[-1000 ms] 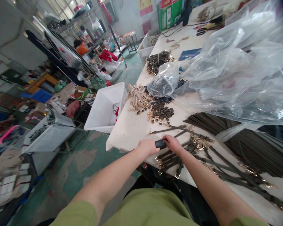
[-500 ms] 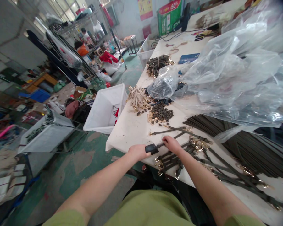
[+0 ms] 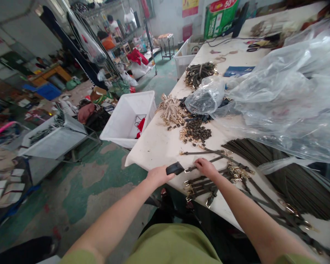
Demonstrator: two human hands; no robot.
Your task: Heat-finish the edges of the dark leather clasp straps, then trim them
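My left hand is closed on a small black piece at the near edge of the white table. A thin dark strap with a gold buckle runs from that piece to my right hand, which pinches it. Just beyond my right hand lies a pile of dark straps with gold buckles. Longer straps trail off to the right along the table's edge.
On the table lie a heap of small dark parts, a bundle of gold clasps, a clear plastic sheet and stacked dark strips. A white bin stands left of the table. Racks, boxes and people fill the room behind.
My hands have drawn apart: the left one slid the black piece leftward along the strap while the right one holds the strap. The camera has turned slightly left.
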